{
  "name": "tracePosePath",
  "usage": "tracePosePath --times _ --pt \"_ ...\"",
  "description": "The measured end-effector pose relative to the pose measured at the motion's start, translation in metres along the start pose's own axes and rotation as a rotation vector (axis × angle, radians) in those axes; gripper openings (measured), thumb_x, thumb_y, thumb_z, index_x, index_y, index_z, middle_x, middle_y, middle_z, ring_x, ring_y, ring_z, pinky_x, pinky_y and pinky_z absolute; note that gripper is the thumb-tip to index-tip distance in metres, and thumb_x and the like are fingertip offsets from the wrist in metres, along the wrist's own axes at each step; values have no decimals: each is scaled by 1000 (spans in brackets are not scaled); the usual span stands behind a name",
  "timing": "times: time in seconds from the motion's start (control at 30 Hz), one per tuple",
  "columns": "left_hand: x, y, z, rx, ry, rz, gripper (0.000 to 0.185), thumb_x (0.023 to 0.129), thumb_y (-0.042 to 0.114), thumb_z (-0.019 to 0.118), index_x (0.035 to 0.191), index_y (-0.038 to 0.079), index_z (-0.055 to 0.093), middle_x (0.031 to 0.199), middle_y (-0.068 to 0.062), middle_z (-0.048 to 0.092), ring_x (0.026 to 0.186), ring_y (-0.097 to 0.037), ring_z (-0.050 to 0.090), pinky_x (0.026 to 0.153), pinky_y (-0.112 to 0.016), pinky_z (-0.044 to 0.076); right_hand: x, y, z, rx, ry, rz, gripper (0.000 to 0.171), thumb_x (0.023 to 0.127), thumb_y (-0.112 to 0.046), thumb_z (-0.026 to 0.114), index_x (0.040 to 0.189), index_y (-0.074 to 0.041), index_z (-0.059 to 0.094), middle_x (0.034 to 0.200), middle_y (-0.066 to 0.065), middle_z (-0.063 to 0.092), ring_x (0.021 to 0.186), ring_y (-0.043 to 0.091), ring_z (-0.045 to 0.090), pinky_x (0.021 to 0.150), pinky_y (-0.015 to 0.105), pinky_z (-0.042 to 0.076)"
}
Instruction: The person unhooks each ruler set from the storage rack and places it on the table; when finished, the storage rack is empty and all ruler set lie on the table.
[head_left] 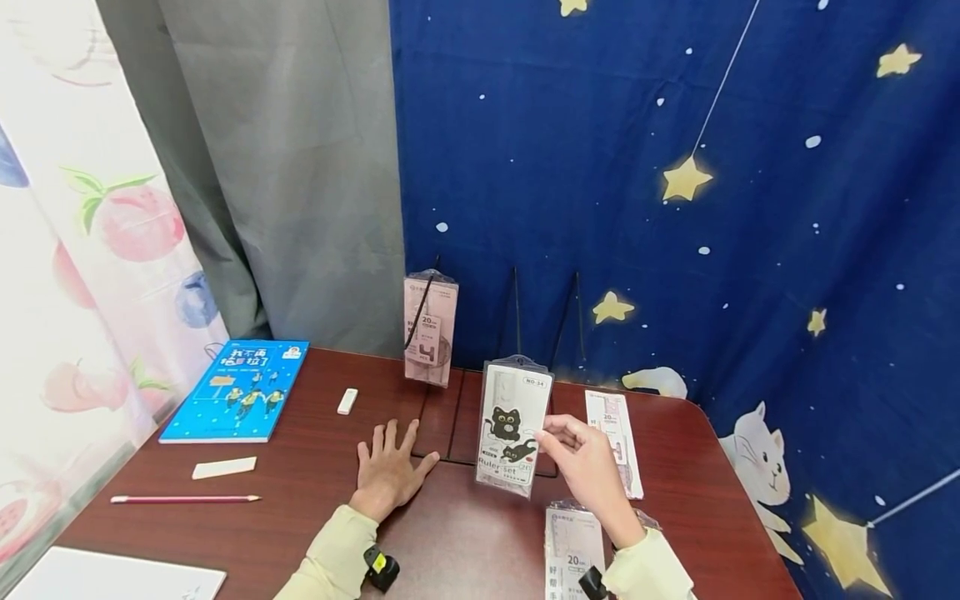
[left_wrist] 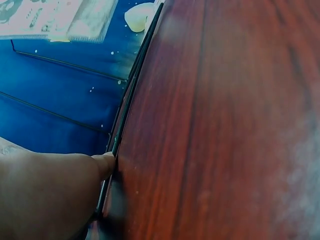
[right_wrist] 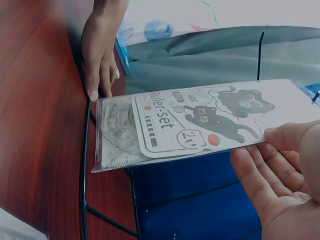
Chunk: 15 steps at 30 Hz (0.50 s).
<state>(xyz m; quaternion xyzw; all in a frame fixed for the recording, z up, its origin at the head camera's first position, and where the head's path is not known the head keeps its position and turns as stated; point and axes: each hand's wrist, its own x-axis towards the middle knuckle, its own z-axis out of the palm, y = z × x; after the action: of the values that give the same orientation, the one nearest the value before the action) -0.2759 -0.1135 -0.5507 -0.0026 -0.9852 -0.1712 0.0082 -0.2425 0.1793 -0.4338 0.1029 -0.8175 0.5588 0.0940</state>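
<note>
My right hand pinches the edge of a packaged ruler set between thumb and fingers. Black cats are printed on its white card, and clear rulers show through the lower end of the pack in the right wrist view. The pack stands upright in front of a black wire rack. My left hand lies spread on the table, its thumb touching the rack's base wire. From the rack's left arm hangs a pink ruler set.
Two more packaged sets lie at the right: a white-and-pink pack and a nearer pack, partly under my right wrist. To the left are a blue book, small white block, white strip, pencil and white sheet.
</note>
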Motion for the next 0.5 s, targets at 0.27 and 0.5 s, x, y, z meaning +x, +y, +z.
tracePosePath --times 0.27,0.5 --pt "-3 4 -10 -18 1 -7 76 102 59 52 160 13 38 161 -28 34 152 -48 27 118 -72 21 -10 -6 3 55 -13 -32 13 93 -15 78 99 -5 75 91 12 77 81 9 75 80 20 60" --pt "-4 4 -9 -17 -16 -4 78 102 61 50 162 14 35 162 -28 32 153 -48 25 118 -72 20 -33 -18 -2 64 -14 44 11 92 -11 78 99 -3 75 91 13 76 77 9 75 75 24 62"
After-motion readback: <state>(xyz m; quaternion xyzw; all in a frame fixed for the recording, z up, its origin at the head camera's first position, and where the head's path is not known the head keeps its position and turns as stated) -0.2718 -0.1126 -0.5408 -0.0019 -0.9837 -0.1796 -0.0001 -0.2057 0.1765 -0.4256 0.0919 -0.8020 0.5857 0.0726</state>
